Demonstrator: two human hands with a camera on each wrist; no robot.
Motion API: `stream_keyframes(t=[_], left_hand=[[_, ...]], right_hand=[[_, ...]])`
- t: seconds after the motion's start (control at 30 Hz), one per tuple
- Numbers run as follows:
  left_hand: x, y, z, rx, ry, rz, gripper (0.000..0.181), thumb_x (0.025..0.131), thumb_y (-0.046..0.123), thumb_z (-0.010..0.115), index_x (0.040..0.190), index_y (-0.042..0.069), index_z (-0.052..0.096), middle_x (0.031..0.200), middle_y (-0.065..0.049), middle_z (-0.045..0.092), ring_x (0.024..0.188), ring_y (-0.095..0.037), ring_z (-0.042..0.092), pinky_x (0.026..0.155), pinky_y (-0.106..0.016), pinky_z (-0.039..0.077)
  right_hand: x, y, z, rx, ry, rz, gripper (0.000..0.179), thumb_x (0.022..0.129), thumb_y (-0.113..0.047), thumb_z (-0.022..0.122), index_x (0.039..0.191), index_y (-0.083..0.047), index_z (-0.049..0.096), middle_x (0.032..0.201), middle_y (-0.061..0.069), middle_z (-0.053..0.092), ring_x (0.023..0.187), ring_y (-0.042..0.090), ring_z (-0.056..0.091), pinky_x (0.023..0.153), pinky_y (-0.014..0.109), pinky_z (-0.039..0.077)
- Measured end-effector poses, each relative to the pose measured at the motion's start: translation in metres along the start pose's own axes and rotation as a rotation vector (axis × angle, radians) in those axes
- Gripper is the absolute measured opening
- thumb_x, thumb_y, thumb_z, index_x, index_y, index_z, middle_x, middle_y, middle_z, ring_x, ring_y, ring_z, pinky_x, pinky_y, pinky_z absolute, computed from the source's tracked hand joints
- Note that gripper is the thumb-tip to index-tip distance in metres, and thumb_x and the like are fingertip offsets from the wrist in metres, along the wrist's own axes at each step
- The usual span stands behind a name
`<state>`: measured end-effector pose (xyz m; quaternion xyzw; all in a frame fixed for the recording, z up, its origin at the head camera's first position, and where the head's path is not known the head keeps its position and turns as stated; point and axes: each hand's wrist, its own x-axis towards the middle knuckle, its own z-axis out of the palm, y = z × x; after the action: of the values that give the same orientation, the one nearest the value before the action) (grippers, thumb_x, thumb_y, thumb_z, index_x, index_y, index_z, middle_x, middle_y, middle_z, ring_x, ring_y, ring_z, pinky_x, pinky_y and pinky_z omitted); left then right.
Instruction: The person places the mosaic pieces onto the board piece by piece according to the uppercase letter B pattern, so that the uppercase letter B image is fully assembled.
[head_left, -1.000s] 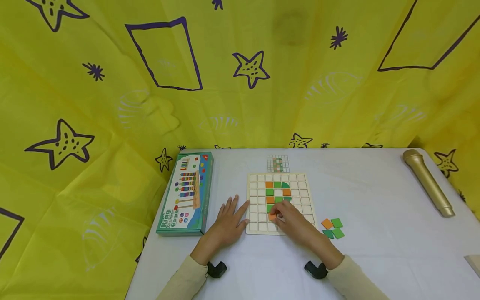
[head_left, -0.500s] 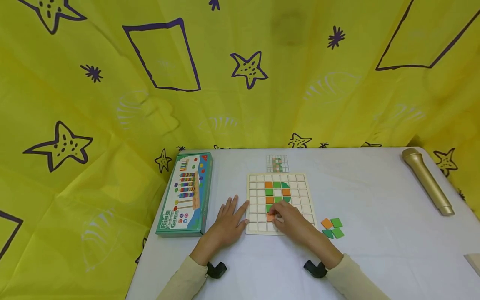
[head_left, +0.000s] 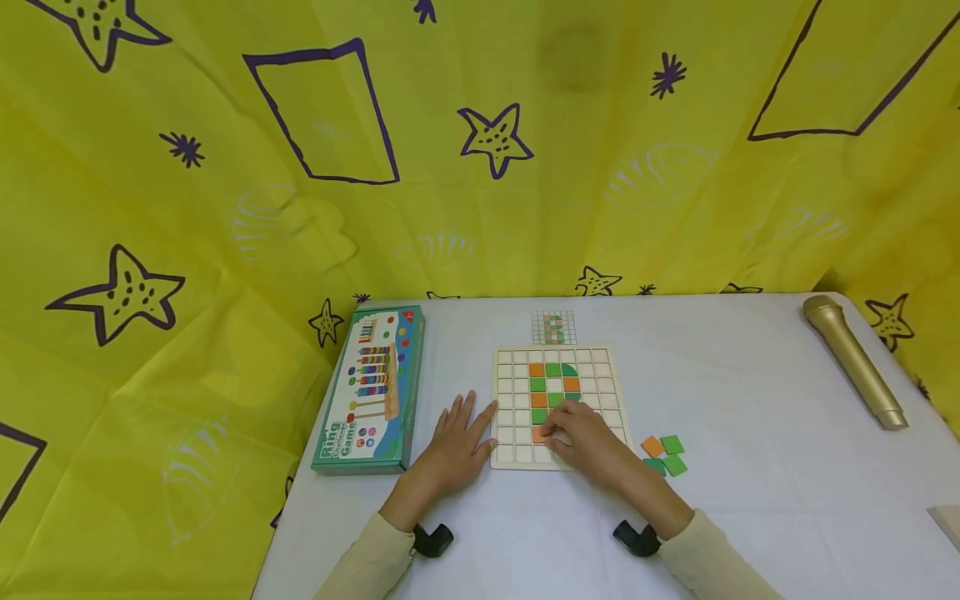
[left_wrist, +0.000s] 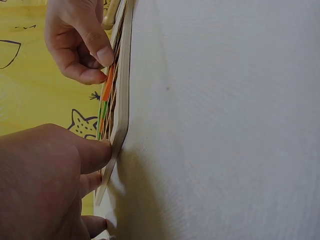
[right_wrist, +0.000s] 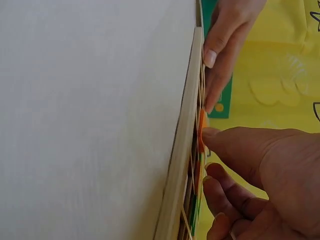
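Note:
My right hand is over the lower middle of a wooden grid board. Its thumb touches an orange square tile, while the other fingertips stand apart from the thumb. That orange tile lies in a cell below a green square tile. Above it, orange and green tiles, some with curved edges, form a looped figure, partly covered by the right hand. My left hand lies with fingers spread at the board's left edge, and its thumb touches that edge.
Several loose green and orange tiles lie right of the board. Behind the board is a small printed pattern card. A Ring Game box stands at the left, and a gold microphone at the far right.
The orange tile, earlier tilted in the right fingertips, now lies flatter in its cell. The right fingertips have shifted slightly to its right side. The left hand stays in place.

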<state>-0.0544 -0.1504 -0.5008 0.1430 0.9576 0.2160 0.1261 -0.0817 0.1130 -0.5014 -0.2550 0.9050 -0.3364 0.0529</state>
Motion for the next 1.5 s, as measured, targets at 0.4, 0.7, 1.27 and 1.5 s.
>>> stream_keyframes(t=[0.4, 0.7, 1.27, 1.5], left_hand=[[-0.001, -0.001, -0.001, -0.006, -0.001, 0.0, 0.059, 0.113, 0.035, 0.045, 0.168, 0.017, 0.03, 0.175, -0.023, 0.013, 0.162, -0.046, 0.006, 0.128, -0.066, 0.012], [-0.001, -0.003, 0.001, -0.003, -0.012, -0.013, 0.06, 0.113, 0.037, 0.044, 0.168, 0.018, 0.029, 0.176, -0.022, 0.011, 0.163, -0.045, 0.005, 0.128, -0.065, 0.012], [0.002, -0.004, 0.003, 0.005, -0.014, -0.013, 0.061, 0.113, 0.039, 0.044, 0.169, 0.021, 0.029, 0.176, -0.019, 0.011, 0.163, -0.043, 0.005, 0.129, -0.064, 0.011], [0.002, -0.004, 0.003, 0.003, -0.01, -0.011, 0.06, 0.113, 0.038, 0.044, 0.169, 0.021, 0.029, 0.176, -0.019, 0.011, 0.163, -0.043, 0.005, 0.129, -0.064, 0.011]], right_hand=[[-0.035, 0.038, -0.055, 0.01, 0.009, 0.22, 0.023, 0.097, -0.017, 0.077, 0.118, -0.01, 0.072, 0.119, 0.01, 0.062, 0.107, 0.027, 0.058, 0.09, 0.048, 0.051], [-0.068, 0.076, -0.09, -0.05, -0.008, 0.356, 0.043, 0.097, -0.027, 0.077, 0.125, 0.004, 0.063, 0.119, 0.025, 0.058, 0.106, 0.039, 0.059, 0.086, 0.055, 0.052], [-0.074, 0.092, -0.105, -0.041, -0.018, 0.475, 0.035, 0.098, -0.027, 0.075, 0.11, 0.004, 0.062, 0.101, 0.017, 0.062, 0.093, 0.032, 0.057, 0.077, 0.041, 0.047], [-0.074, 0.09, -0.099, -0.034, 0.012, 0.372, 0.029, 0.097, -0.009, 0.071, 0.121, 0.007, 0.064, 0.113, 0.025, 0.065, 0.102, 0.039, 0.063, 0.089, 0.058, 0.053]])
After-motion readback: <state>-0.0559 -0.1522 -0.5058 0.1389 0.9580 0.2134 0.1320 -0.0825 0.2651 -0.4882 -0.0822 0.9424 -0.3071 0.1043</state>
